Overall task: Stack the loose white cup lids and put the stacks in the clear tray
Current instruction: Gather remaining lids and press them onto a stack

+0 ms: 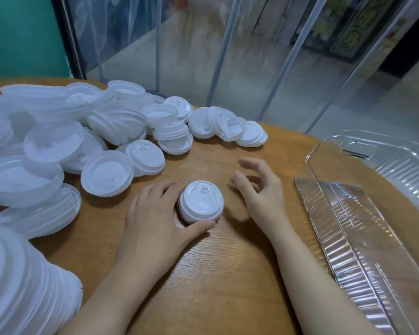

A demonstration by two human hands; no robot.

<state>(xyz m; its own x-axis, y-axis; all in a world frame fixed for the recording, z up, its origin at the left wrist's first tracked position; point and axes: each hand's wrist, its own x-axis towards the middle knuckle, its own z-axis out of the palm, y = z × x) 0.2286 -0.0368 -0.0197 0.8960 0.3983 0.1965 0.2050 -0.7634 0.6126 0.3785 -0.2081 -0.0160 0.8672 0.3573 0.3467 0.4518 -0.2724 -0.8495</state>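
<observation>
A short stack of white cup lids (200, 201) stands on the wooden table in front of me. My left hand (155, 213) holds it, fingers along its left side and thumb curled round its near side. Just to the right of the stack, my right hand (259, 189) hovers with relaxed, spread fingers and touches nothing. A big heap of loose white lids (65, 143) covers the left part of the table. The clear tray (363, 228) lies at the right with no lids in it.
A tall stack of lids (22, 286) lies at the near left corner. A row of lids (228, 128) leans over at the back centre. Clear plastic curtain strips (228, 56) hang behind the table's far edge. Bare wood (215, 274) shows between my forearms.
</observation>
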